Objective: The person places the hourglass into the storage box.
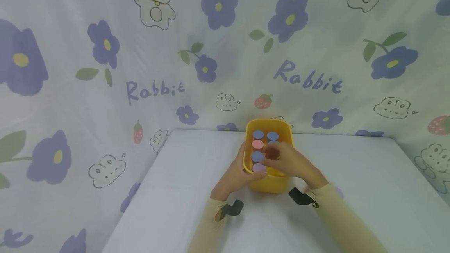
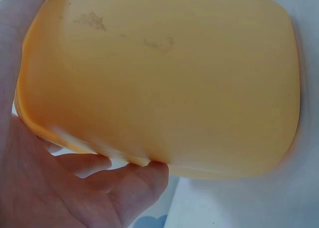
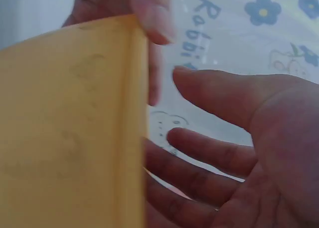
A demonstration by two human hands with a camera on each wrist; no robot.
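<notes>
A yellow plastic container (image 1: 268,184) stands on the white table, open at the top. My left hand (image 1: 233,175) grips its left side, with the thumb over the near rim; in the left wrist view, that hand's fingers (image 2: 142,188) press the container's wall. Inside are several small round-topped pieces, among them a pink one (image 1: 258,144), a blue one (image 1: 258,134) and a purple one (image 1: 259,168). Over the container's right part is my right hand (image 1: 290,161), fingers reaching past the rim. Its thumb and forefinger stand apart in the right wrist view; the other fingertips are hidden behind the wall.
A light purple round piece (image 1: 339,193) shows on the table beside the right sleeve, partly covered. Behind the white table (image 1: 365,159) hangs a curtain (image 1: 239,50) printed with flowers and rabbits. Dark straps (image 1: 232,208) circle both wrists.
</notes>
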